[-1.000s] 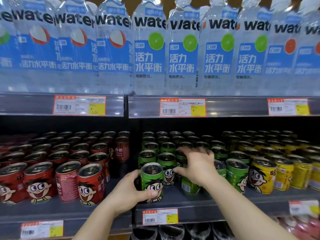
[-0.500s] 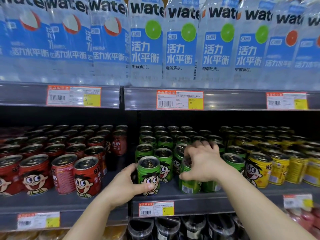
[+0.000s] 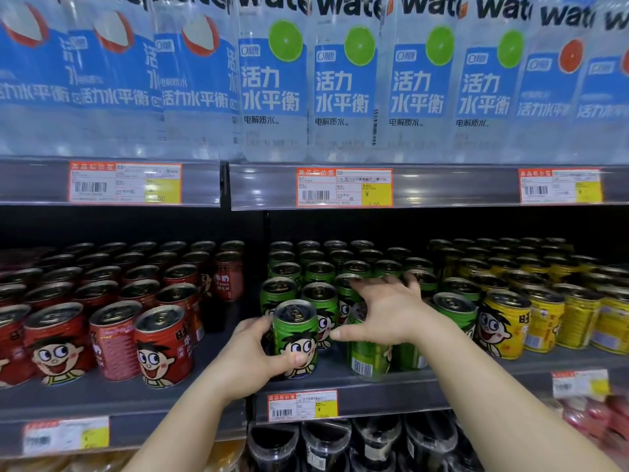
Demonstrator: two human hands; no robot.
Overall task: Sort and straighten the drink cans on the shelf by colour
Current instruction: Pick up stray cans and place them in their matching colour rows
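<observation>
On the middle shelf stand red cans (image 3: 163, 345) at the left, green cans (image 3: 320, 277) in the middle and yellow cans (image 3: 503, 321) at the right. My left hand (image 3: 253, 359) grips the front green can (image 3: 295, 335), thumb across its cartoon face. My right hand (image 3: 388, 311) hovers with spread fingers over the green cans just right of it, above one turned barcode-out (image 3: 366, 361). Whether its fingers touch a can is unclear.
The shelf's front edge (image 3: 391, 398) carries price tags. Tall water bottles (image 3: 343, 80) fill the shelf above. Dark containers (image 3: 323, 444) stand on the shelf below. A gap separates the red and green groups.
My right hand has let go of the barcode-out green can and spread its fingers above the cans. My left hand stays on the front green can. The view has moved closer.
</observation>
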